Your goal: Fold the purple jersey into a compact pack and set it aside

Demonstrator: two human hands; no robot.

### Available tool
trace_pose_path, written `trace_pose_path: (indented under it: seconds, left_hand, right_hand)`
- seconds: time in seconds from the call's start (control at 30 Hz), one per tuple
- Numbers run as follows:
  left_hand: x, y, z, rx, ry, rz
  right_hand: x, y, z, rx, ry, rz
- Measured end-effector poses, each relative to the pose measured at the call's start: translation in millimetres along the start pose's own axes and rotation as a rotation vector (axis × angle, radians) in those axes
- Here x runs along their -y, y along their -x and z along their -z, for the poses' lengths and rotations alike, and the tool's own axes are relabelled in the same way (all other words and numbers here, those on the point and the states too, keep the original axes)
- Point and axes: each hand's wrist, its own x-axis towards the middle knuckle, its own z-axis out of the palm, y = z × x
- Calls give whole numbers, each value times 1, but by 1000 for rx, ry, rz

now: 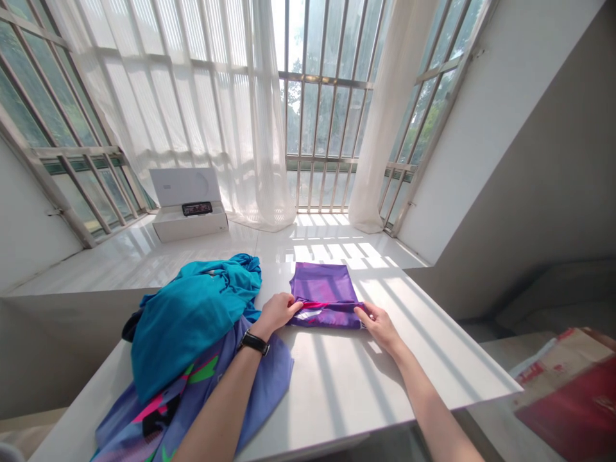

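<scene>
A purple garment [323, 281] lies folded into a narrow rectangle on the white table, its near part turned up and showing pink and white print. At the left end of that fold, my left hand [280, 312] pinches the cloth between thumb and fingers. My right hand [378, 324] grips the opposite end of the same fold. A black band sits on my left wrist. Beside my left arm is a heap of clothes: a teal garment [187, 327] on top and a blue-violet printed one [264, 378] under it.
The white table [346, 391] stands against a window sill [269, 242]. An open white box [190, 226] with a dark device in it rests on the sill. Sheer curtains [192, 102] hang before barred windows. A red and tan bag [568, 391] is at the lower right.
</scene>
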Motion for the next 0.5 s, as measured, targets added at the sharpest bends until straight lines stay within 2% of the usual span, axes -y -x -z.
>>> trace_pose_path:
  seconds: [0.1, 0.27, 0.5]
  left_hand:
    - [-1, 1, 1, -4, -16, 10]
    - [-4, 3, 1, -5, -55, 17]
    - [-5, 5, 0, -10, -94, 28]
  right_hand:
    - [0, 1, -1, -29, 17, -7]
    - [-1, 2, -2, -162, 96, -11]
    - [-3, 1, 0, -191, 180, -41]
